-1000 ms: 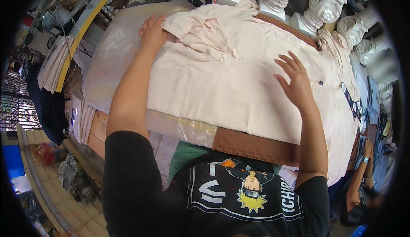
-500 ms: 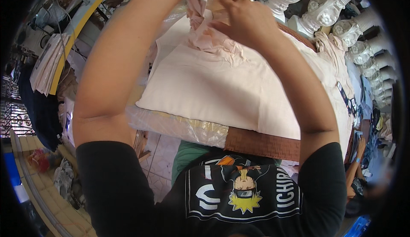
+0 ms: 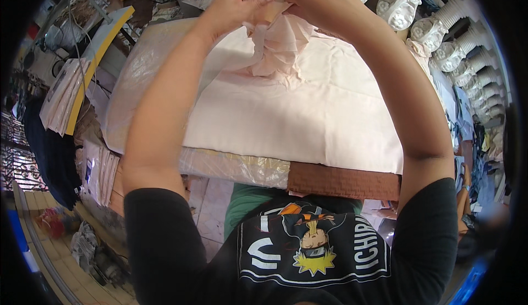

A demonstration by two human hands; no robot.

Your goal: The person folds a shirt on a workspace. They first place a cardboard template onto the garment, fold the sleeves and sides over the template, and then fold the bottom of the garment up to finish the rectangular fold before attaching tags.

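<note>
A pale pink garment, apparently a shirt (image 3: 308, 118), lies spread over the table before me, its far end gathered into folds and lifted. At that raised end, my left hand (image 3: 239, 4) has its fingers curled at the edge of the cloth. My right hand (image 3: 324, 0) pinches the same edge from the other side, knuckles facing me. Between the two hands shows a tan, stiff-looking piece (image 3: 269, 12), partly covered by fabric. The fingertips of both hands are partly hidden.
Clear plastic sheeting (image 3: 236, 167) and a brown woven-patterned cover (image 3: 341, 184) line the table's near edge. White ornate columns (image 3: 401, 8) stand at the right. Folded packed garments (image 3: 99, 170) lie left, below a yellow-edged shelf (image 3: 102, 57). Another person's arm (image 3: 466, 187) shows far right.
My hands have come together at the garment's far end, the left now fully in view. The gathered cloth has been drawn up, and more plastic sheeting shows at left.
</note>
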